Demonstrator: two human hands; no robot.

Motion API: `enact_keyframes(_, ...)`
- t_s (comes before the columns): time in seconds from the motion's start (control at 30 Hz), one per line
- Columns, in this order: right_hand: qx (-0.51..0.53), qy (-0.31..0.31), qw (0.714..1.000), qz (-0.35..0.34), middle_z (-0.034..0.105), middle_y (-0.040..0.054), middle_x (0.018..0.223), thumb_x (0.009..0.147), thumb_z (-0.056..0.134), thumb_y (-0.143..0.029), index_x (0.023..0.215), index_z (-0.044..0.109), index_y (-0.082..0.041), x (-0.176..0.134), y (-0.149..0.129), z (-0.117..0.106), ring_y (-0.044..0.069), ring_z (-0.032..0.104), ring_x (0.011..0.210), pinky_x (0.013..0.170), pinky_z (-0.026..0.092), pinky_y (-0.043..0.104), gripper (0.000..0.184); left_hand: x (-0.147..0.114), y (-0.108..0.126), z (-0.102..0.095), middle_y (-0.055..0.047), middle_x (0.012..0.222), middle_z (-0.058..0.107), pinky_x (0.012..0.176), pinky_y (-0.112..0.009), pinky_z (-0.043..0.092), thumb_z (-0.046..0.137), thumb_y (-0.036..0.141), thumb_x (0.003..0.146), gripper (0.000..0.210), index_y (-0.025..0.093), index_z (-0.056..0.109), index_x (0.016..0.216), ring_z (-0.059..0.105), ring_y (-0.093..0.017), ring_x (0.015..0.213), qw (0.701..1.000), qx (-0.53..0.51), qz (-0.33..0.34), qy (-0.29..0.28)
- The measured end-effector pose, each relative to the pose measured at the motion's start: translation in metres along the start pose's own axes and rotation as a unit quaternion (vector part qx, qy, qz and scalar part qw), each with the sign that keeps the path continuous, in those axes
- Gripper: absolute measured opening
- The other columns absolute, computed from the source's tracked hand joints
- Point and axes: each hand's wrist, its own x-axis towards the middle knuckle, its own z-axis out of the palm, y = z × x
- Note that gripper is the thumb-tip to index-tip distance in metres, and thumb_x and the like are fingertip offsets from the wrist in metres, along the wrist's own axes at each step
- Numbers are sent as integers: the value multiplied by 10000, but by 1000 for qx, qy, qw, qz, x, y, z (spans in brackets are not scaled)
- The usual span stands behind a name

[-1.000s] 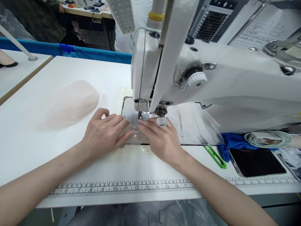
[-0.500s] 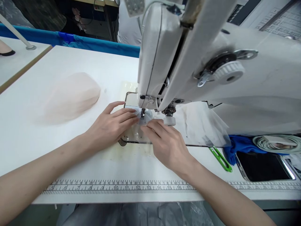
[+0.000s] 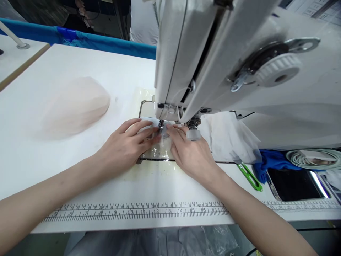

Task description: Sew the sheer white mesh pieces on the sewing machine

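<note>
The white sewing machine stands over its shiny bed plate. Its presser foot is down between my two hands. My left hand lies on the plate left of the foot, fingers stretched out and slightly apart, tips near the needle. My right hand is just right of the foot, index finger and thumb drawn together by it; what they hold is too sheer or hidden to make out. Sheer white fabric lies on the bed beyond my right hand. Pale sheer pieces are heaped at left.
Green thread snips, a blue cloth, a phone and a coiled pale roll lie at right. A printed ruler runs along the front edge. A blue fabric trough borders the back; a person in white is behind it.
My right hand's fingertips have moved forward, closer to the presser foot. My left fingers have shifted slightly in beside the needle. The view has moved a little nearer to the machine.
</note>
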Motion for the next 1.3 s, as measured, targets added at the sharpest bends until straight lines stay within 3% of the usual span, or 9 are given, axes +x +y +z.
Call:
enact_keyframes(0.23,-18,-1,1000,-18,721,76,1133,857,495,-90,1120,705,-149,0,3,3,257,591,1074,931,451,390,341,-2,1,-5,-83,1357,589,1099,-498,354,394,74,926,443,172,533,1335,473,-271,1333,998,36,11,-46)
enact_keyframes(0.5,-36,-7,999,-16,726,70,1126,863,509,-107,1109,717,-164,0,3,1,263,597,1069,924,445,400,327,-1,2,-4,-70,1336,608,1130,-498,311,363,71,941,447,186,525,1342,475,-243,1335,999,25,6,-40)
enact_keyframes(0.87,-44,6,999,-22,731,73,1110,881,473,-119,1077,719,-153,-1,3,1,241,604,1078,1019,368,402,317,-1,3,-1,-88,1343,602,1175,-483,230,467,46,857,491,171,553,1323,473,-248,1334,999,5,-5,-32)
enact_keyframes(1.07,5,40,998,-40,742,80,1041,912,513,-336,1096,687,-130,-3,-2,-2,228,630,973,998,373,408,326,-1,4,-1,-91,1369,579,1154,-497,273,439,23,831,530,168,554,1328,483,-252,1324,999,8,-21,-32)
enact_keyframes(1.2,-29,67,996,-50,750,42,919,908,515,-164,988,698,-162,-1,-5,3,172,641,835,920,402,341,200,-1,5,0,-95,1336,605,1154,-502,281,392,22,874,488,139,553,1319,484,-247,1324,999,5,-24,-22)
enact_keyframes(1.3,-51,86,993,-70,738,2,809,904,512,-72,866,701,-192,0,-5,9,147,634,800,896,400,318,227,-2,5,1,-107,1300,630,1163,-508,273,391,21,882,477,112,543,1325,486,-251,1324,999,2,-30,-15)
